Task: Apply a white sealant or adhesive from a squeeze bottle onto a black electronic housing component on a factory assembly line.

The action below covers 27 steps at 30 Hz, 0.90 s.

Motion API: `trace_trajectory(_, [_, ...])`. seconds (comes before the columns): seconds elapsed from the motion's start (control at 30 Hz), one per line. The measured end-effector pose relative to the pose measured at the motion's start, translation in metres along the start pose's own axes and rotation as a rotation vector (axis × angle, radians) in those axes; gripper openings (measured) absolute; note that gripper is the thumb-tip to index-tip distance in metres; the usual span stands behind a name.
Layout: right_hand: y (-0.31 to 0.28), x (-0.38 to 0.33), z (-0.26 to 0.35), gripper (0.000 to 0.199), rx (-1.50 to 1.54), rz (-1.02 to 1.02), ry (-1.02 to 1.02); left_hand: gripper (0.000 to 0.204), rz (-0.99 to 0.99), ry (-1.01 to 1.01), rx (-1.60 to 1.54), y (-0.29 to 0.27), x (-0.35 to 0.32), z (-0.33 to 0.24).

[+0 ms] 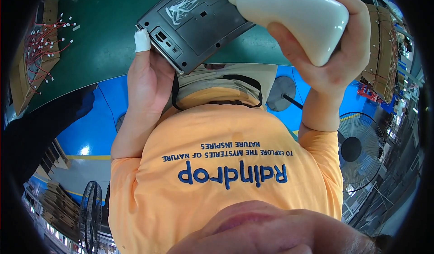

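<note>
My left hand (144, 80) grips the edge of a dark grey plastic device housing (194, 25), tilted over the green table. One fingertip wears a white finger cot (142, 40). My right hand (334, 59) is wrapped around a white squeeze bottle (289, 14). The bottle's nozzle tip touches the housing near its top edge. A squiggle of white glue (181, 7) lies on the housing's flat back. My orange shirt (226, 163) fills the middle of the picture.
The green table (104, 32) carries a cardboard box of red wires with white connectors (40, 46) at the left. More cardboard boxes (384, 59) stand at the right. Two floor fans (359, 150) (90, 213) stand on the blue floor (90, 127).
</note>
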State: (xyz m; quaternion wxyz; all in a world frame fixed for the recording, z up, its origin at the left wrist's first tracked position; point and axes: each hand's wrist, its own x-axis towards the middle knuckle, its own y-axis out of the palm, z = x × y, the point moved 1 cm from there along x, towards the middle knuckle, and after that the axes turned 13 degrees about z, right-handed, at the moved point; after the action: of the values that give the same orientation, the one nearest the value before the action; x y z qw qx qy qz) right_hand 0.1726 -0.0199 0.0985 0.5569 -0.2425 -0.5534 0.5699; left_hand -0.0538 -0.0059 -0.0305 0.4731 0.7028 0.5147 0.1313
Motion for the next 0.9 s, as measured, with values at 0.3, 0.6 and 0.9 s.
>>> trace_trajectory(0.3, [0.001,-0.001,-0.004,0.056,0.121,-0.029,-0.019,0.052,0.006,0.004,0.012,0.0,0.0,0.0])
trace_trajectory(0.6, [-0.006,-0.01,-0.016,0.057,0.265,-0.039,-0.069,0.053,0.002,0.006,0.016,0.0,0.0,-0.001])
trace_trajectory(0.9, [-0.003,-0.012,-0.019,0.06,0.279,-0.044,-0.108,0.053,-0.012,-0.001,0.01,-0.001,0.0,0.0])
